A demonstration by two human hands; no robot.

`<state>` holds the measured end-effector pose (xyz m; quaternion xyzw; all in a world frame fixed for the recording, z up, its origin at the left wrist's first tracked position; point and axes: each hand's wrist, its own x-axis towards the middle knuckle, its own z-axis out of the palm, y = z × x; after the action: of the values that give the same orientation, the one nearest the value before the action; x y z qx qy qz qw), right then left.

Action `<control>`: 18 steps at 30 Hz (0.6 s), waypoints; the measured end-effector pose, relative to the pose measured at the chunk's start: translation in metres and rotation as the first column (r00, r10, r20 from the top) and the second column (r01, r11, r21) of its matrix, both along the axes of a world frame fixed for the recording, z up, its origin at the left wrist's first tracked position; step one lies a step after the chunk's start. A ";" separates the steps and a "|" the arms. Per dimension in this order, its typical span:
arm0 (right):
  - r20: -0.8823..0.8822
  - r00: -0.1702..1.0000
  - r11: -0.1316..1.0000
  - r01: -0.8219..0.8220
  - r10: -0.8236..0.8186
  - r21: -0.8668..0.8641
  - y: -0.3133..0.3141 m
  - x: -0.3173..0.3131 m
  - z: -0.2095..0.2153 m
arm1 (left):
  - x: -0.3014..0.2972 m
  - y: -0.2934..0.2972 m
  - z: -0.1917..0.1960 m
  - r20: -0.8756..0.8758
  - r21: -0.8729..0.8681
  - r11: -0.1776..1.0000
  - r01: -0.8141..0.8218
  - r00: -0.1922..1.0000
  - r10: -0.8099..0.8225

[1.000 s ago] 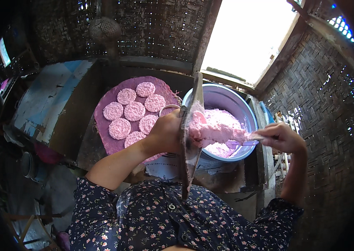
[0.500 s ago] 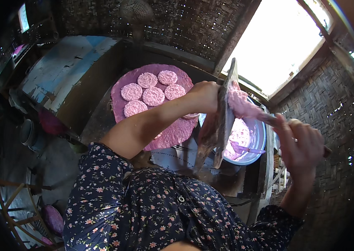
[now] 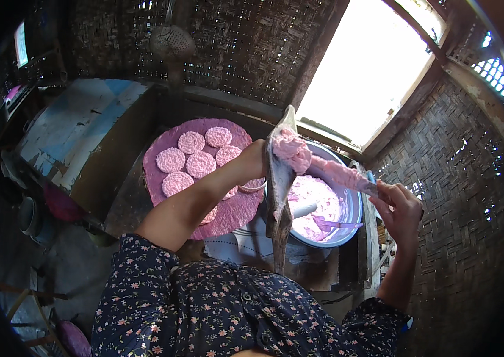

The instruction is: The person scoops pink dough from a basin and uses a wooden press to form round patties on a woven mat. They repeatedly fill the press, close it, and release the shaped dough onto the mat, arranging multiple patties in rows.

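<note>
- Left hand [image 3: 256, 159]: grip seen closed at the left side of the weathered, pointed wooden board [image 3: 279, 205], just right of the frame's centre; most fingers are hidden, so firmness cannot be told.
- Right hand [image 3: 399, 205], right of centre: grip closed, fingers wrapped about the near end of the flat, paste-coated stick [image 3: 373, 188].
- Thick pink paste [image 3: 290, 150] is heaped on the upper part of the board; a long smear is carried along the stick, which slants up-left to the heap.
- Pale-blue round plastic basin [image 3: 356, 215], right of centre, lies below the stick; more paste and a purple-handled utensil [image 3: 342, 225] are contained in it.
- Textured pink discs [image 3: 201, 164] are laid on the round purple mat [image 3: 235, 219], left of centre; a shallow ring [image 3: 254, 185] is seen at its right side.
- Judged good practice: board to be held steady above the basin so drips are caught; stick to be drawn flat, with light, even pressure; paste to be worked inward from the board's edge.
</note>
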<state>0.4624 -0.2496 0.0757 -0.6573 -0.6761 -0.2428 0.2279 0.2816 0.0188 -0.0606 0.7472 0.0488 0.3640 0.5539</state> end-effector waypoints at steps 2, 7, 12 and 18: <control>0.019 1.000 0.999 -0.011 0.012 -0.042 -0.003 -0.001 0.004 | -0.001 0.005 -0.003 -0.039 0.078 0.996 -0.033 0.999 0.036; -0.045 0.998 0.992 -0.053 0.048 -0.112 -0.007 -0.009 0.022 | -0.010 -0.006 0.004 -0.030 0.297 0.953 -0.058 0.997 0.070; -0.029 0.998 0.967 0.053 -0.062 -0.251 -0.012 -0.015 0.058 | -0.016 -0.039 0.025 -0.383 0.371 0.909 -0.190 0.860 0.337; 0.210 0.976 0.837 0.161 -0.056 -0.523 0.004 -0.035 0.090 | -0.015 -0.076 0.039 -0.411 0.579 0.802 -0.145 0.798 0.441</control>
<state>0.4272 -0.2459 0.1658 -0.7064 -0.6968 -0.1169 -0.0433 0.2664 -0.0572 -0.0219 0.9206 0.2182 0.2286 0.2295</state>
